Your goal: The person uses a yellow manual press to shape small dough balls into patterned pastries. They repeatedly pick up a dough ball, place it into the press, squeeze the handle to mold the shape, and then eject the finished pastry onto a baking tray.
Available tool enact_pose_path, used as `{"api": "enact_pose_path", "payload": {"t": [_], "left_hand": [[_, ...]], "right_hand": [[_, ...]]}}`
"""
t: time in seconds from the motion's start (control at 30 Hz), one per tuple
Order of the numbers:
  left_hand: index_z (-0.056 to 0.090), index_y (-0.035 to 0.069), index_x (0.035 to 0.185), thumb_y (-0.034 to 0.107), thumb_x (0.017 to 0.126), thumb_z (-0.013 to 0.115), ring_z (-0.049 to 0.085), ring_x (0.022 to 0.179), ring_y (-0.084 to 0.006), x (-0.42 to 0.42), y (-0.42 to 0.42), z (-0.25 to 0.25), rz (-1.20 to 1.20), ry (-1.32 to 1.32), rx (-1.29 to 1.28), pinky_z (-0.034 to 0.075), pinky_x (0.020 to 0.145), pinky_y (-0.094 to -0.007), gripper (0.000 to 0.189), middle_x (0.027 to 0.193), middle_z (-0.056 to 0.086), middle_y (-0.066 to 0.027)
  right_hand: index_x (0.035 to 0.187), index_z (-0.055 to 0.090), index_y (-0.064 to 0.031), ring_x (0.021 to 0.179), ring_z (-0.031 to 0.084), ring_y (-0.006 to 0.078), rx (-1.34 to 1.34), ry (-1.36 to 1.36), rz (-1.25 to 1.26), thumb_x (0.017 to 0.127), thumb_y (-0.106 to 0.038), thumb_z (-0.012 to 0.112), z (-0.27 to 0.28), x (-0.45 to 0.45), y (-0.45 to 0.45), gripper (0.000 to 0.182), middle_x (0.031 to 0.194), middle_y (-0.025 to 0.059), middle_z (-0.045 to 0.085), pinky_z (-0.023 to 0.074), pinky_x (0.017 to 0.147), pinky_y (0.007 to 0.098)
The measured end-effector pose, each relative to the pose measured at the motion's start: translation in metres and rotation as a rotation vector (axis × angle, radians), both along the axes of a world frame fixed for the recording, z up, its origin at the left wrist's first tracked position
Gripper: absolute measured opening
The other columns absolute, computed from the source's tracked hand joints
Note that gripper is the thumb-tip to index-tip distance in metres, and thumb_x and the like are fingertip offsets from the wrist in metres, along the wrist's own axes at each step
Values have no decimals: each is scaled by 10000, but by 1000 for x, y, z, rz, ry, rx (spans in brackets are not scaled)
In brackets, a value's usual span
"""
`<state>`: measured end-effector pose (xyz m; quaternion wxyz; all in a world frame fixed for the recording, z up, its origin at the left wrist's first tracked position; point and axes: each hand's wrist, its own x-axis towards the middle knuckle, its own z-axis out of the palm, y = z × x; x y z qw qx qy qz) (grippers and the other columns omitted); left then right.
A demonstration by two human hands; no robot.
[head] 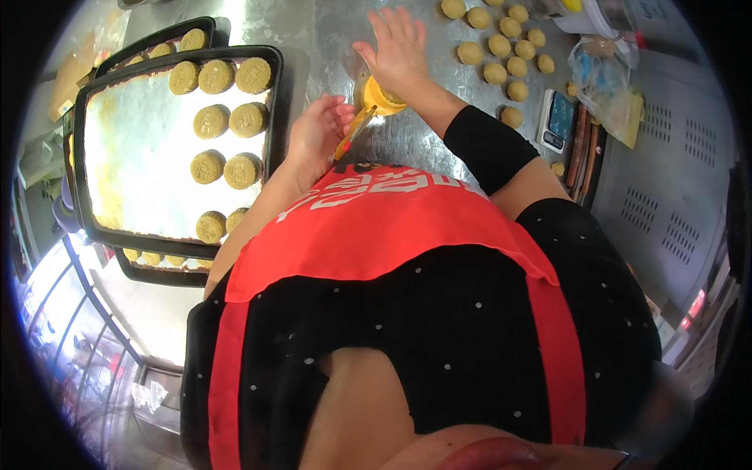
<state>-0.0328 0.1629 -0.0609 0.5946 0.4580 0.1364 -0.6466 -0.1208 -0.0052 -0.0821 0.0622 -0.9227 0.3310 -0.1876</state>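
A yellow mooncake mold (379,100) with a long handle lies on the metal table, dough showing in its round cup. My right hand (395,50) rests its heel at the cup's far edge, fingers spread. Beside the handle is my left hand (323,126), its fingers loosely curled; whether it touches the handle I cannot tell. On the left, a dark-rimmed baking tray (141,147) holds several stamped round mooncakes (248,120). Several plain dough balls (499,45) are spread over the table at the upper right.
More trays (158,35) lie under the large one, with mooncakes on them. At the right are a digital scale (556,120), wooden rods (581,153), a clear plastic bag (605,82) and a vented metal panel (664,170). A white tub (581,20) stands at the upper right.
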Motion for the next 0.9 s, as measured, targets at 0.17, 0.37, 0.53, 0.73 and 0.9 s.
{"api": "enact_pose_path", "payload": {"t": [0.17,0.37,0.53,0.73,0.9], "left_hand": [[520,28,1003,261,947,393,531,812,-159,2,-12,5,-14,-50,-49,413,767,-299,271,875,574,-57],[505,23,1031,249,942,391,534,803,-162,6,2,6,14,-114,-65,416,761,-292,269,888,574,-62],[501,30,1019,248,944,378,537,800,-164,3,7,-3,31,-73,-14,418,750,-291,262,870,574,-58],[514,30,1007,249,941,395,536,803,-161,6,-4,2,14,-90,-21,409,771,-299,258,870,578,-57],[522,27,1007,250,938,406,535,813,-160,6,-1,6,36,-154,-59,404,784,-303,261,874,583,-62]], "right_hand": [[1326,403,-83,1318,243,350,149,54,-4,879,-470,476,-12,1,-14,595,1379,133,360,170,1058,530],[1351,382,-112,1344,215,342,220,-217,-117,867,-504,472,6,-1,-17,629,1403,138,342,173,1065,519],[1363,371,-115,1343,224,347,-39,129,186,848,-562,465,-12,-8,8,689,1410,137,339,198,1060,527],[1334,412,-104,1321,261,344,132,-41,189,858,-533,478,-18,-7,0,644,1386,133,370,219,1049,526],[1307,435,-92,1307,278,338,301,-513,-108,863,-468,510,-13,-18,-49,586,1362,134,392,216,1048,518]]}}
